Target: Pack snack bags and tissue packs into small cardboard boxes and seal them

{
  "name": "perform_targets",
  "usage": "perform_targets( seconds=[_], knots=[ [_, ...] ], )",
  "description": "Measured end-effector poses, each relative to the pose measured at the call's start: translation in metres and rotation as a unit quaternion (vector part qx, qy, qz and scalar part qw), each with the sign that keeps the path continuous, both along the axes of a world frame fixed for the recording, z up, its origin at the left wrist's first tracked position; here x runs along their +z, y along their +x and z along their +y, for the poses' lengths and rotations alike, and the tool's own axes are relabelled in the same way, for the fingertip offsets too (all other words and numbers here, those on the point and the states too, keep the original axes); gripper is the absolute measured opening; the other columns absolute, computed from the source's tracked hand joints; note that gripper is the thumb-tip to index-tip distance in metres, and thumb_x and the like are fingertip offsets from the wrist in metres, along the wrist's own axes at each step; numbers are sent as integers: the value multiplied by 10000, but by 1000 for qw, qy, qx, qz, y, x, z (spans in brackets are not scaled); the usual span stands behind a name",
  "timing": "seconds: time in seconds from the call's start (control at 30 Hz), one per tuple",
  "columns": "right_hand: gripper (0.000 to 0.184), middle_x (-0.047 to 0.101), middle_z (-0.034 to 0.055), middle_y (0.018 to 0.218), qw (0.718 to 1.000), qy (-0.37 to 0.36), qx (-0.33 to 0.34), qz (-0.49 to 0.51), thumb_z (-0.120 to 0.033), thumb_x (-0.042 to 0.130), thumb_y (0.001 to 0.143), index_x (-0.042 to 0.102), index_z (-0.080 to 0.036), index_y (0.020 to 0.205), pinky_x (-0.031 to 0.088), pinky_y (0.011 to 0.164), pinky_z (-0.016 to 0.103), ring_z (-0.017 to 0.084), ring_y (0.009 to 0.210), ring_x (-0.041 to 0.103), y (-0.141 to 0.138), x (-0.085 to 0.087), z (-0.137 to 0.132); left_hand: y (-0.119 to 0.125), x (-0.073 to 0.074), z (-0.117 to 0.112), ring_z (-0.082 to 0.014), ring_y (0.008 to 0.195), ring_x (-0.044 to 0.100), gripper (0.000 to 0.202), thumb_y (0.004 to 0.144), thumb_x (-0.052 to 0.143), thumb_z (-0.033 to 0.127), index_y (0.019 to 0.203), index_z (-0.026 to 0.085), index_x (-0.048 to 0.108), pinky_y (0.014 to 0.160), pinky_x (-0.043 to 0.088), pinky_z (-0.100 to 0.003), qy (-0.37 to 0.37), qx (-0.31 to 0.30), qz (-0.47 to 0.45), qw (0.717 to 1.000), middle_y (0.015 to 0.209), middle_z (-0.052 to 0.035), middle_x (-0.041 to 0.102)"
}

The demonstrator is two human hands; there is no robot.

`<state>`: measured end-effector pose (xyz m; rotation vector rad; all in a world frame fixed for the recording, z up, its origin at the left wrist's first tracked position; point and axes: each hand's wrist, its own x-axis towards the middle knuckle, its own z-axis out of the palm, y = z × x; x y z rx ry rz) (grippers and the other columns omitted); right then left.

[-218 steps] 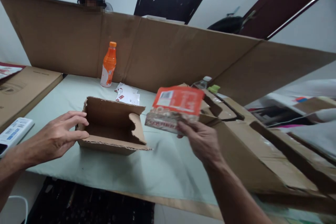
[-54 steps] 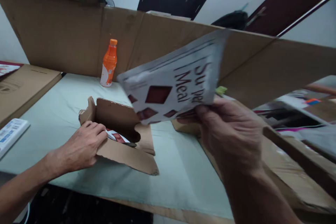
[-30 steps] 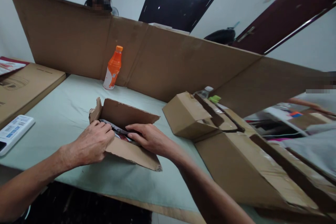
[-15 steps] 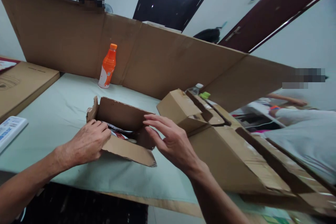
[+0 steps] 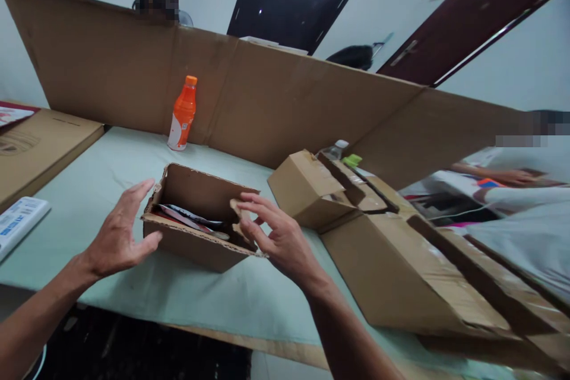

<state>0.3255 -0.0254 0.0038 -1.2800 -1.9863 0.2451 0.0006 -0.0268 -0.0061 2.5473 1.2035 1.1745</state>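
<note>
A small open cardboard box [image 5: 200,247] with rough torn edges stands on the pale green cloth [image 5: 111,303]. Inside lie flat printed packets [image 5: 191,217], partly hidden by the front wall. My left hand [image 5: 118,234] is open at the box's left end, thumb and fingers spread apart, holding nothing. At the opposite end, the bent fingers and thumb of my right hand [image 5: 280,237] are on the short right flap [image 5: 236,209], which leans inward over the opening.
An orange drink bottle [image 5: 182,116] stands behind the box, before a tall cardboard screen [image 5: 289,95]. Larger cardboard boxes [image 5: 392,273] sit at right. A flat carton [image 5: 57,136] and a white blue-printed pack [image 5: 22,222] lie at left. Other people are beyond the screen and at far right.
My left hand has let go of the box's left front corner and opened, moving left. My right fingers have closed on the right flap. The front flap no longer sticks outward.
</note>
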Motion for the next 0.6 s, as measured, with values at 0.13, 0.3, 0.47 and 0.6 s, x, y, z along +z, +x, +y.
perform_targets(
  seconds=[0.13, 0.3, 0.47, 0.6],
  knots=[
    [298, 677, 142, 1368, 996, 68, -62, 4, -309, 569, 952, 730, -236, 1192, 633, 845, 430, 285, 1149, 696, -3, -5, 17, 1, -11, 13, -308, 1299, 630, 559, 918, 609, 249, 1459, 194, 480, 1103, 544, -514, -28, -26, -22, 999, 1396, -157, 641],
    [364, 690, 133, 1341, 985, 129, -113, 11, -400, 594, 950, 692, -248, 1265, 493, 1084, 549, 314, 1240, 631, -2, -3, 24, 4, -6, 21, -264, 1118, 698, 313, 998, 549, 286, 1291, 185, 589, 1000, 589, -472, -26, -31, -25, 999, 1177, -114, 731],
    [518, 794, 86, 1068, 996, -70, -10, 62, -594, 409, 1044, 788, -241, 1055, 562, 954, 449, 268, 1025, 731, 9, -1, 14, 12, -2, 29, -249, 1113, 678, 386, 986, 576, 281, 1362, 203, 538, 967, 598, -422, -17, 29, -44, 998, 1226, -98, 686],
    [567, 778, 98, 1201, 989, -98, 47, 101, -648, 391, 1037, 752, -254, 1226, 566, 997, 452, 279, 1154, 712, 17, -12, 2, 18, -4, 32, -264, 1256, 603, 369, 985, 555, 264, 1350, 232, 596, 1042, 569, -440, -37, 28, -49, 998, 1360, -110, 564]
  ],
)
